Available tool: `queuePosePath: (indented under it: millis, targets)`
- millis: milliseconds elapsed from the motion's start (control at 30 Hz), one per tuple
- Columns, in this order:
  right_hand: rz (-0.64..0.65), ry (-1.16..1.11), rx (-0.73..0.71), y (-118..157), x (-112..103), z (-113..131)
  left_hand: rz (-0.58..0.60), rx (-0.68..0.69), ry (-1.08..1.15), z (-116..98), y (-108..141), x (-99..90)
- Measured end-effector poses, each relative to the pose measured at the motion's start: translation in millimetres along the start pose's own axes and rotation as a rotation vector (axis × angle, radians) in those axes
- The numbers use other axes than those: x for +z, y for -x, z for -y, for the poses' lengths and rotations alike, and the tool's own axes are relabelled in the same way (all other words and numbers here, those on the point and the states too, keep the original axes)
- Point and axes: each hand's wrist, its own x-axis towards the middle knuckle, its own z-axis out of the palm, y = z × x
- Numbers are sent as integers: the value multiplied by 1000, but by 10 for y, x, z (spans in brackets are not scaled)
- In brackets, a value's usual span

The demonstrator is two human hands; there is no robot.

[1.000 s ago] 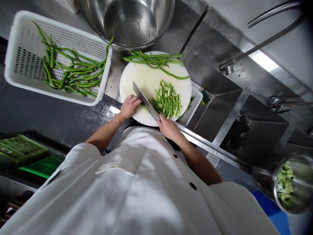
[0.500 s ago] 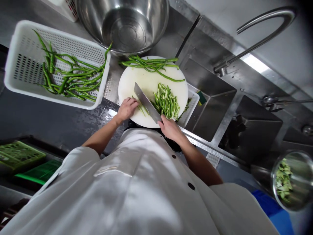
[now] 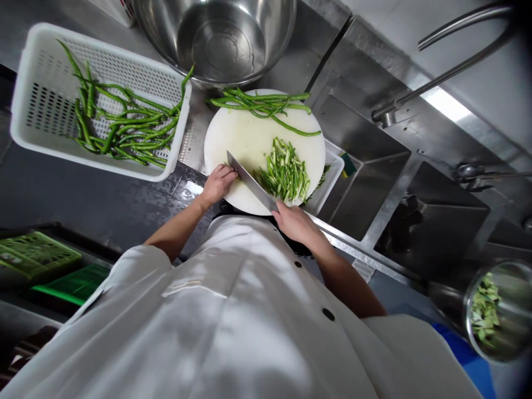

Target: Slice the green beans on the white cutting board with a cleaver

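Observation:
My right hand (image 3: pixel 295 221) is wrapped round the handle of a cleaver (image 3: pixel 251 183), whose broad blade slants across the round white cutting board (image 3: pixel 216 133). On the board's left side my left hand (image 3: pixel 220 182) has its fingers curled down beside the blade. A bit of green chili pepper (image 3: pixel 226 164) shows at those fingertips; most of it is hidden by the hand and blade. Right of the blade lies a pile of sliced green chili peppers (image 3: pixel 286 172). Whole long green chili peppers (image 3: pixel 266 103) rest along the board's far edge.
A white perforated basket (image 3: pixel 54 149) of whole peppers stands left. Behind the board is a large steel bowl (image 3: pixel 266 61). Partly under the board, a white basket (image 3: pixel 330 180) sits by the sink (image 3: pixel 353 205). A faucet (image 3: pixel 449 83) arches over it. Another bowl (image 3: pixel 515 316) holds pale green pieces.
The cleaver blade has moved left against my left fingers, and the cut strips that showed between them are now covered. The whole view has shifted slightly.

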Motion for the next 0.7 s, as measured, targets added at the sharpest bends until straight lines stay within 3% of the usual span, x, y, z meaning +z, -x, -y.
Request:
queuePosePath:
  millis: [133,400,600,700]
  targets:
    - [-72,-14,-28,-323,26,102,-12,11,-7,6,-1,-15]
    - [-12,-8,-39,0,-148,-148,-28,20,-7,45,-4,9]
    - [-118,-118,-70,-524,69,96,-48,57,13,26,8,27]
    - [-175,-202,-63,-576,180,46,-18,93,57,16,-16,-55]
